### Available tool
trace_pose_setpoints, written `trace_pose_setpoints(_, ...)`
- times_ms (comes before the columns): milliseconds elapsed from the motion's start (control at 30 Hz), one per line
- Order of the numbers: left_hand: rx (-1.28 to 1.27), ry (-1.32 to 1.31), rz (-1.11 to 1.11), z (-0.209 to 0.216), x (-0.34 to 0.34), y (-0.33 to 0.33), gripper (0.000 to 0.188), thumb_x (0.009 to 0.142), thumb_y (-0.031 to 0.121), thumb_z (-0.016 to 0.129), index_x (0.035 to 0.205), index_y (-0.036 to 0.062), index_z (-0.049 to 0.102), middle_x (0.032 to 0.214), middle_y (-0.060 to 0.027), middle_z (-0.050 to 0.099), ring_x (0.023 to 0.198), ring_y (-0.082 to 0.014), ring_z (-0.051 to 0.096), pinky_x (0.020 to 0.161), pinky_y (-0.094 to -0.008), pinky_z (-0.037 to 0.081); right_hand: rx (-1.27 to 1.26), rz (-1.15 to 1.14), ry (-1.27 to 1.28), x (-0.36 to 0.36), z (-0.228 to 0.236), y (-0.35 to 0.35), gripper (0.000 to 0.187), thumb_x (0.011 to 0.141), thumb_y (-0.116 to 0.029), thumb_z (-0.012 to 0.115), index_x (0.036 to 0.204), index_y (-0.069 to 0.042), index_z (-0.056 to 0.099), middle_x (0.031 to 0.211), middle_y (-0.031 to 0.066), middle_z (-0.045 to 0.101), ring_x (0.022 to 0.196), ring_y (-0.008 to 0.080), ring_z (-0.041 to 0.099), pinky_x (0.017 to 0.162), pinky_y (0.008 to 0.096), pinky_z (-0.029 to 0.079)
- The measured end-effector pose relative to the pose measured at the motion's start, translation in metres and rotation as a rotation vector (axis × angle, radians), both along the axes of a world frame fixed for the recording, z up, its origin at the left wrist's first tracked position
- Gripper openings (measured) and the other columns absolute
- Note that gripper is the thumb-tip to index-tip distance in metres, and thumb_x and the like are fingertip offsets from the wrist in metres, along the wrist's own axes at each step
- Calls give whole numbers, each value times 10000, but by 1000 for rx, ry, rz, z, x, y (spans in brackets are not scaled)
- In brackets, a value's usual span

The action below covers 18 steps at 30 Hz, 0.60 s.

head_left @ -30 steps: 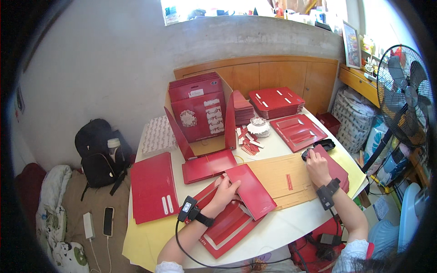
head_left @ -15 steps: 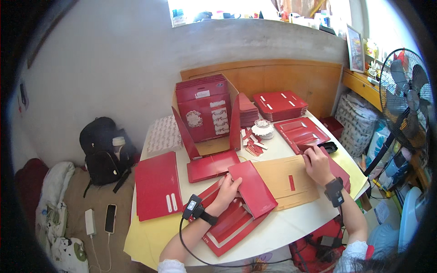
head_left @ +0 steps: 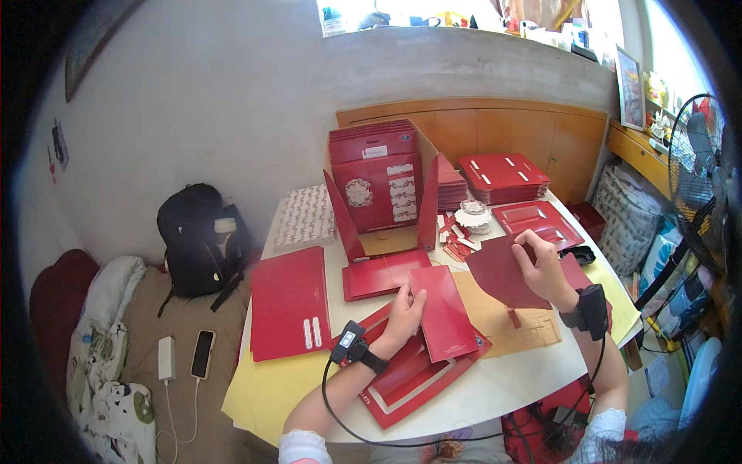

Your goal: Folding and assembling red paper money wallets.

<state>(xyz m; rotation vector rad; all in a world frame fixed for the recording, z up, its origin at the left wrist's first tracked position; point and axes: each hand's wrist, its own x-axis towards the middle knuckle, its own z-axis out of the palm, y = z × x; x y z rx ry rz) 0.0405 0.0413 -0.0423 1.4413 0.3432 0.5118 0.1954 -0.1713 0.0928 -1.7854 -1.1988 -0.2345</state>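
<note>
My left hand (head_left: 402, 319) pinches the edge of a glossy red rectangular card panel (head_left: 443, 313). Beneath that panel lies a larger red box piece (head_left: 394, 398) with a pale-edged recess, tilted on the near part of the table. In my right hand (head_left: 545, 269), thumb and fingers are closed on a dark red sheet (head_left: 495, 272), raised over a tan cardboard sheet (head_left: 518, 336). A small red strip (head_left: 515, 318) shows on the tan cardboard, partly covered by the raised sheet. Each wrist wears a black strapped device.
A red open-front carton (head_left: 379, 178) holding upright red panels stands behind my hands. Red panels (head_left: 290, 301) lie left, and a red stack (head_left: 504, 176) sits at the back right. Round white labels (head_left: 473, 216) are near small strips. A fan (head_left: 699, 162) stands right.
My right hand has lifted the dark red sheet from the right side, leftward over the tan cardboard. My left hand keeps its hold on the red panel. The whole view has shifted slightly.
</note>
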Motion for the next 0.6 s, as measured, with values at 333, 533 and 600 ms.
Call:
trace_pose_setpoints(333, 67, -365, 170, 4, 6, -15, 425, 961, 105, 497, 1357, 37, 356, 836, -56, 625, 681, -70, 561, 548, -221, 437, 99, -19, -79, -10, 7, 11, 104, 879, -63, 604, 840, 26, 565, 680, 112, 592, 601, 135, 553, 537, 275, 417)
trace_pose_setpoints(533, 216, 80, -145, 40, -15, -23, 257, 998, 147, 428, 1179, 17, 555, 965, -31, 609, 841, -76, 575, 777, -230, 481, 95, -17, -64, -23, 8, 25, 127, 861, -95, 629, 839, 26, 594, 679, 139, 613, 570, 190, 586, 524, 309, 434)
trace_pose_setpoints(600, 239, 6, -159, 31, -12, -22, 289, 1012, 186, 394, 1196, 23, 547, 976, -40, 610, 842, -88, 589, 766, -241, 493, 5, 23, -92, -31, 7, 32, 155, 853, -129, 644, 841, 22, 610, 660, 147, 610, 561, 202, 587, 516, 319, 436)
